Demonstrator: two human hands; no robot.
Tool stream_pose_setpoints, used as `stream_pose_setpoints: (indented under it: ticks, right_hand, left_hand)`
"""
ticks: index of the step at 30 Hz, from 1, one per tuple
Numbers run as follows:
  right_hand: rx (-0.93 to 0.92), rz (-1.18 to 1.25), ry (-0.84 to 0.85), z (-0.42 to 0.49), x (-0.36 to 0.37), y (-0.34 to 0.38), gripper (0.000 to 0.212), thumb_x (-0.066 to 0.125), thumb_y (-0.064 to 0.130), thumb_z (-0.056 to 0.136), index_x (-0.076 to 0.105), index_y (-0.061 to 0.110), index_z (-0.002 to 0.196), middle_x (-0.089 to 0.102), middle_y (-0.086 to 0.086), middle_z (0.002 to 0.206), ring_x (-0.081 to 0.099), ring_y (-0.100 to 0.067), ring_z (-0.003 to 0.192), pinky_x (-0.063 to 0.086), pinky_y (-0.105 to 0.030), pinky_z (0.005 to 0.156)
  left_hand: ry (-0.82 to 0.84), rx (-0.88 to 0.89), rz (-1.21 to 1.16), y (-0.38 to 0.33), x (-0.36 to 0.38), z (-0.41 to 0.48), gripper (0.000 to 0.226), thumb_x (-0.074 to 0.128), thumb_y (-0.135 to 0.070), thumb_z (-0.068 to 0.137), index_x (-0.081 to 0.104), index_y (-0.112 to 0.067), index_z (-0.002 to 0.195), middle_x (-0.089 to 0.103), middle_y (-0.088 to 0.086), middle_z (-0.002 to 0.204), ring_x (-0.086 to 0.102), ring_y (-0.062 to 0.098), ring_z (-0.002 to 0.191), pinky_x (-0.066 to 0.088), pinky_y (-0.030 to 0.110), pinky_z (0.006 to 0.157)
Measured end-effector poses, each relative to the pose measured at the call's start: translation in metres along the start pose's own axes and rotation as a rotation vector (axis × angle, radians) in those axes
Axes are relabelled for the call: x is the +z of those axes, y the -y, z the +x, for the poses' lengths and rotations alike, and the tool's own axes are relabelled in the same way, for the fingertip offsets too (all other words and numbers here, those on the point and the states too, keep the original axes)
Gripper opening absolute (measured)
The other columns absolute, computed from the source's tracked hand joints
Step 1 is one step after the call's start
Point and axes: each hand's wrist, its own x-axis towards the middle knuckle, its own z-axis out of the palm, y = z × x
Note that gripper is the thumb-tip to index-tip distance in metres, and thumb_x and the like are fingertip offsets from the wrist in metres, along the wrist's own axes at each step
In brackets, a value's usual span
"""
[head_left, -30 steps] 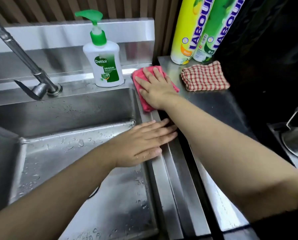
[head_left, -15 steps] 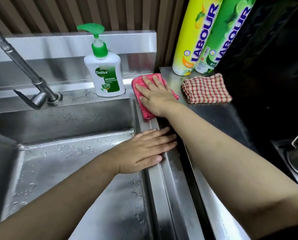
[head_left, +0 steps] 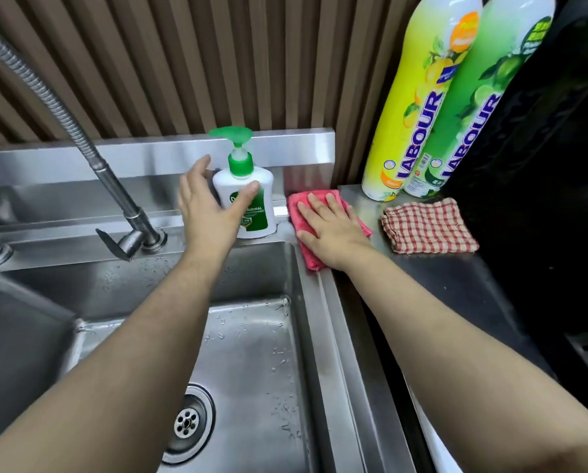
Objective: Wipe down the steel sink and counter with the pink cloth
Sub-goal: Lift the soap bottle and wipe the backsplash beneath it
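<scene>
One soap dispenser [head_left: 257, 216] beside pink cloth [head_left: 296, 204], checked cloth [head_left: 429, 227] near

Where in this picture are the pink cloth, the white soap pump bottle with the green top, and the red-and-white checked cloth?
pink cloth [head_left: 297, 209]: head view, bare upper-left corner.
white soap pump bottle [head_left: 261, 216]: head view, green label, lower right.
red-and-white checked cloth [head_left: 429, 227]: head view, its middle.

The pink cloth [head_left: 297, 204] lies flat across the far right corner of the steel sink [head_left: 258, 353] rim, overlapping the dark, bare counter [head_left: 449, 281] edge. Droplets speckle the basin.
</scene>
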Motion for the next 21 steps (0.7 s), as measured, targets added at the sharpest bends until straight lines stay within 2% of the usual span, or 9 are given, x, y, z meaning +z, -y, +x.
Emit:
stream_pose_setpoints:
  ticks: [2, 3, 5, 8, 10, 11, 15, 18, 21]
  right_hand:
    - [0.061, -0.034, -0.036, -0.005, 0.005, 0.007, 0.067, 0.026, 0.062, 0.091, 0.006, 0.032, 0.148, -0.002, 0.005, 0.159, -0.014, -0.023, 0.144, -0.008, -0.048, 0.114]
    - [0.095, -0.030, -0.049, -0.008, 0.008, 0.010, 0.071, 0.027, 0.066, 0.088, 0.006, 0.033, 0.148, -0.002, 0.005, 0.159, -0.014, -0.024, 0.144, -0.006, -0.050, 0.114]
    - [0.144, 0.004, -0.054, -0.008, 0.010, 0.015, 0.072, 0.031, 0.064, 0.089, 0.005, 0.033, 0.148, -0.002, 0.004, 0.159, -0.012, -0.026, 0.144, -0.001, -0.052, 0.114]
    - [0.199, -0.002, -0.037, -0.001, 0.007, 0.023, 0.059, 0.028, 0.045, 0.097, 0.005, 0.028, 0.149, -0.002, 0.000, 0.159, -0.009, -0.030, 0.144, 0.001, -0.053, 0.114]
    - [0.231, -0.023, -0.023, 0.003, 0.007, 0.034, 0.056, 0.025, 0.036, 0.099, 0.005, 0.023, 0.149, -0.002, -0.003, 0.159, -0.007, -0.033, 0.144, 0.002, -0.053, 0.114]
    - [0.246, -0.026, -0.018, 0.003, 0.007, 0.040, 0.055, 0.023, 0.034, 0.099, 0.004, 0.021, 0.149, -0.002, -0.005, 0.159, -0.007, -0.034, 0.144, 0.002, -0.053, 0.114]
    - [0.229, -0.055, -0.076, 0.005, 0.016, 0.066, 0.056, 0.015, 0.038, 0.099, 0.002, 0.015, 0.149, -0.001, -0.009, 0.159, -0.004, -0.033, 0.144, 0.001, -0.052, 0.114]
    - [0.122, 0.022, -0.110, 0.006, 0.028, 0.102, 0.058, 0.018, 0.038, 0.099, 0.001, 0.015, 0.149, -0.002, -0.009, 0.159, -0.003, -0.031, 0.145, -0.001, -0.051, 0.114]
    - [0.032, 0.086, -0.130, 0.012, 0.039, 0.140, 0.059, 0.023, 0.037, 0.098, 0.001, 0.017, 0.150, -0.004, -0.008, 0.159, -0.006, -0.029, 0.145, -0.007, -0.049, 0.114]
  left_hand:
    - [0.096, -0.057, -0.108, 0.004, 0.005, 0.004, 0.066, 0.070, -0.048, 0.072, 0.042, -0.023, 0.127, 0.051, 0.005, 0.126, 0.044, 0.023, 0.118, 0.036, 0.040, 0.103]
    - [0.128, -0.092, -0.182, 0.005, 0.006, 0.005, 0.062, 0.071, -0.047, 0.071, 0.044, -0.025, 0.123, 0.055, 0.007, 0.122, 0.049, 0.024, 0.115, 0.041, 0.045, 0.099]
    - [0.165, -0.131, -0.273, 0.008, 0.004, 0.008, 0.058, 0.075, -0.044, 0.069, 0.047, -0.025, 0.116, 0.060, 0.007, 0.115, 0.057, 0.023, 0.105, 0.048, 0.046, 0.091]
    - [0.183, -0.092, -0.256, 0.011, -0.005, 0.010, 0.047, 0.076, -0.039, 0.070, 0.051, -0.023, 0.106, 0.062, -0.001, 0.100, 0.060, 0.010, 0.088, 0.053, 0.032, 0.080]
    - [0.126, -0.051, -0.230, 0.013, -0.019, 0.005, 0.044, 0.075, -0.042, 0.070, 0.049, -0.025, 0.100, 0.060, -0.008, 0.092, 0.055, -0.004, 0.075, 0.048, 0.015, 0.067]
    - [0.085, -0.046, -0.229, 0.015, -0.029, 0.000, 0.045, 0.074, -0.046, 0.068, 0.048, -0.027, 0.099, 0.059, -0.010, 0.089, 0.053, -0.007, 0.071, 0.045, 0.011, 0.062]
    - [-0.032, -0.091, -0.228, 0.034, -0.082, -0.026, 0.038, 0.068, -0.057, 0.061, 0.049, -0.041, 0.090, 0.061, -0.017, 0.082, 0.053, -0.012, 0.067, 0.045, 0.012, 0.063]
    - [-0.047, -0.156, -0.242, 0.052, -0.113, -0.047, 0.029, 0.071, -0.043, 0.062, 0.053, -0.049, 0.085, 0.063, -0.018, 0.080, 0.055, -0.009, 0.067, 0.046, 0.018, 0.065]
    - [-0.082, -0.178, -0.165, 0.067, -0.137, -0.062, 0.036, 0.077, -0.030, 0.067, 0.051, -0.049, 0.083, 0.060, -0.014, 0.079, 0.052, -0.015, 0.061, 0.041, 0.005, 0.055]
